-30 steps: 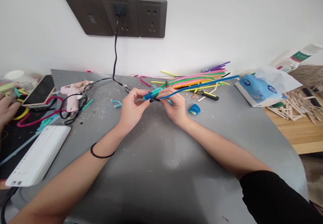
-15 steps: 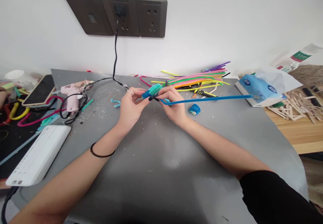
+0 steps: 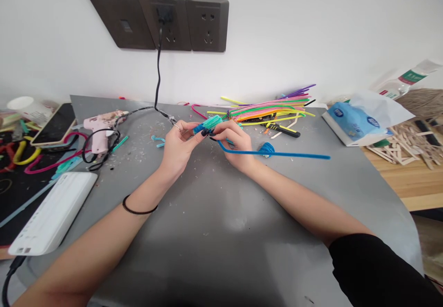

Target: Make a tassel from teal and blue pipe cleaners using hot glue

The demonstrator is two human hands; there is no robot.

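Note:
My left hand (image 3: 179,145) pinches a small bundle of turquoise and blue pipe cleaner (image 3: 212,122) between thumb and fingers. From its near side runs a long blue pipe cleaner (image 3: 277,153), bent close to the bundle and stretching right across my right wrist. My right hand (image 3: 237,143) is closed at the bundle's right side, its fingertips pressed where the blue pipe cleaner meets it; the exact grip is partly hidden. Just beyond my right wrist, a coiled blue pipe-cleaner piece (image 3: 266,148) lies on the grey table mat (image 3: 221,251).
Behind my hands lie a bundle of coloured pipe cleaners (image 3: 270,108) and a yellow-black cutter (image 3: 284,129). A pink glue gun (image 3: 100,132) with its cord, a white power strip (image 3: 53,212) and a phone (image 3: 55,125) are at left. Tissues (image 3: 356,120) stand at right.
The free end of the long blue pipe cleaner has swung down toward me, now crossing in front of the coiled blue piece. My hands stay nearly in place, with the right fingers shifted slightly.

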